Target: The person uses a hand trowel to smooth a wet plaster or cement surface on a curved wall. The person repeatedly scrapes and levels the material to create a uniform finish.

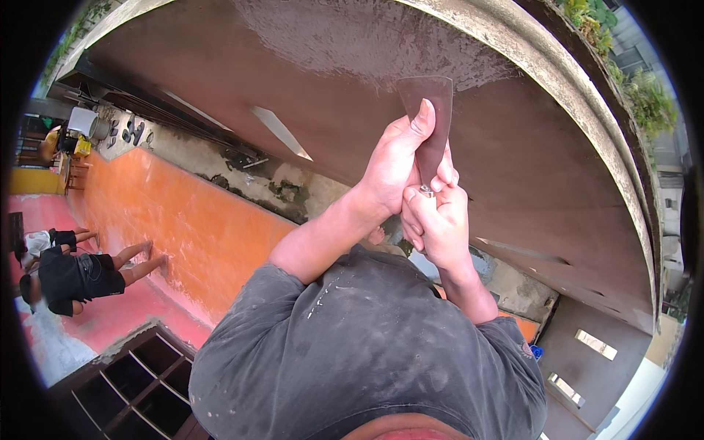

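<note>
A scraper (pixel 431 89) with a wide, dark, flared blade points away from me, in front of the brown wall (pixel 513 147). My left hand (pixel 400 158) is closed on the blade, the thumb lying along its face and fingertips showing at its right edge. Just below, my right hand (pixel 441 224) makes a fist around the scraper's lower end. A small shiny metal part (pixel 427 191) shows between the two hands; the handle itself is hidden by the fingers. Beyond the blade, a rough greyish patch (pixel 352 37) covers part of the wall. I cannot tell whether the blade touches it.
A pale concrete ledge (pixel 587 110) curves along the wall's edge, with plants (pixel 645 110) outside it. To the left runs an orange wall (pixel 198 220). Two people (pixel 81 279) are on the pink floor there. Near the lower left is a dark gridded frame (pixel 139 381).
</note>
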Demonstrator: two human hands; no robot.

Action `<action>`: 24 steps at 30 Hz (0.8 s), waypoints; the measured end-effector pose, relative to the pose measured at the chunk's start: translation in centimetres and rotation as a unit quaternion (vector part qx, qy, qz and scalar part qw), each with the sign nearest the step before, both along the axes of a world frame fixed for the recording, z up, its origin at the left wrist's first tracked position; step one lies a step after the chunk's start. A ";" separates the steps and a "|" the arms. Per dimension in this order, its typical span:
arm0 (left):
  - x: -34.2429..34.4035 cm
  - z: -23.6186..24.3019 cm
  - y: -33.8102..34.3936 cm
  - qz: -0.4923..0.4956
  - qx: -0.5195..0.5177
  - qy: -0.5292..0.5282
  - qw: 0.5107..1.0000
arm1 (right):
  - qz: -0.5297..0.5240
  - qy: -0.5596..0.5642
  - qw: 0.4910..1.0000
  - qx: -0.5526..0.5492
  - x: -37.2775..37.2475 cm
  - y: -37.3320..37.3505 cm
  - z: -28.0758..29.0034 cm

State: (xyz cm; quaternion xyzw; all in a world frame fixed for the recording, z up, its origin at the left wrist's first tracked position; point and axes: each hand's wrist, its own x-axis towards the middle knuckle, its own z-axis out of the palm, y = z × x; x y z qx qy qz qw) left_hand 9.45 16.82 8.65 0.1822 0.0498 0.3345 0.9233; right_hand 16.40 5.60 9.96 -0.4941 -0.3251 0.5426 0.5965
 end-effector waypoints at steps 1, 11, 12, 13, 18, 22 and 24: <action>0.1 0.0 0.0 0.004 0.011 0.013 1.000 | 0.010 -0.010 1.000 0.006 0.0 0.0 0.0; -0.1 0.6 1.1 -0.008 0.036 -0.001 0.999 | 0.016 -0.024 1.000 0.005 -0.4 1.1 1.0; -0.4 0.6 0.9 -0.041 0.013 0.026 0.999 | 0.008 -0.015 1.000 -0.001 -0.6 1.0 1.1; -0.4 0.6 0.8 -0.055 0.010 0.086 0.995 | -0.006 -0.009 1.000 -0.010 -0.9 0.8 1.1; -0.8 0.3 0.5 -0.048 -0.003 0.024 0.999 | 0.000 -0.002 1.000 -0.022 -1.3 0.2 0.8; -0.3 -0.2 0.1 -0.022 0.029 0.046 0.998 | 0.010 0.024 1.000 -0.001 -0.4 0.0 0.5; -0.4 -0.6 0.0 -0.023 0.038 0.035 0.998 | 0.017 0.007 1.000 -0.005 -0.1 0.0 0.4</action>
